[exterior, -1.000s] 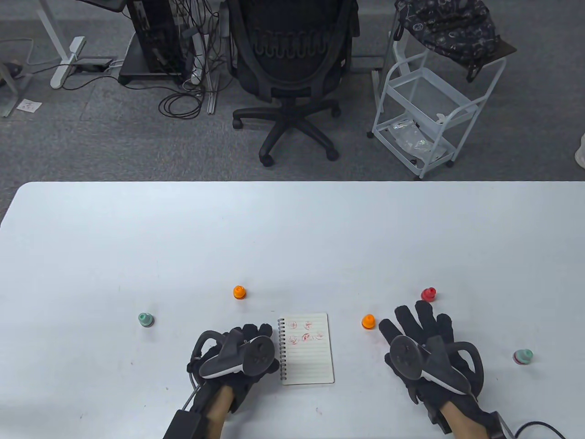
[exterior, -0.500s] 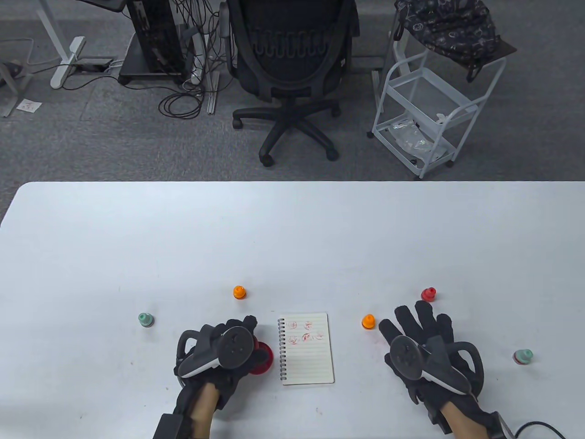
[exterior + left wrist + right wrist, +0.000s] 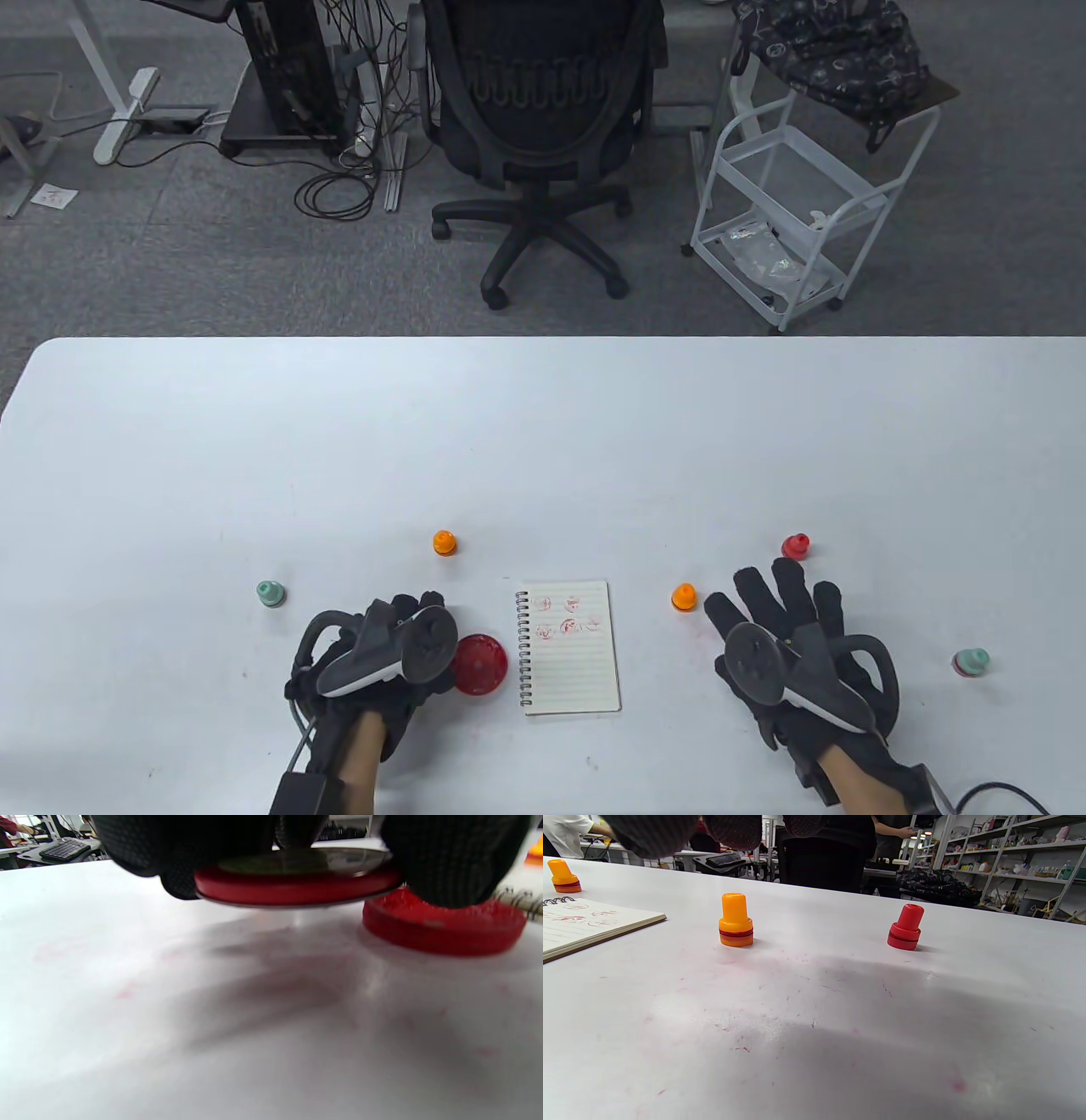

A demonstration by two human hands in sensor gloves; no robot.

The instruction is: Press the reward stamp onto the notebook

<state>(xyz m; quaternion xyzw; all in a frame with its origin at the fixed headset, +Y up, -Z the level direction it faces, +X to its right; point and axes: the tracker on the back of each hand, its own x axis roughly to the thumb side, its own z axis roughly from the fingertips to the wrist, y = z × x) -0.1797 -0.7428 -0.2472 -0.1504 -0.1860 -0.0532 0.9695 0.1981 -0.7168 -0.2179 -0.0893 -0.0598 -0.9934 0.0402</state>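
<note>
The left hand [image 3: 373, 658], at lower left of the table view, grips a round red lid [image 3: 297, 885] lifted clear of the table [image 3: 543, 441]. The open red ink pad [image 3: 478, 665] lies between that hand and the notebook [image 3: 568, 649] at lower centre. The right hand [image 3: 793, 645] rests flat, fingers spread, at lower right. Orange stamps [image 3: 684, 597] [image 3: 444, 542], a red stamp [image 3: 796, 547] and green ones [image 3: 270, 592] [image 3: 971, 661] stand around, well apart.

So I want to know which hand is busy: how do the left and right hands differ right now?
The left hand grips a red ink pad lid lifted off the table, beside the open ink pad; the right hand holds nothing. Left fingers curl round the lid; right fingers lie straight, spread on the table. Both wear black gloves with trackers.
</note>
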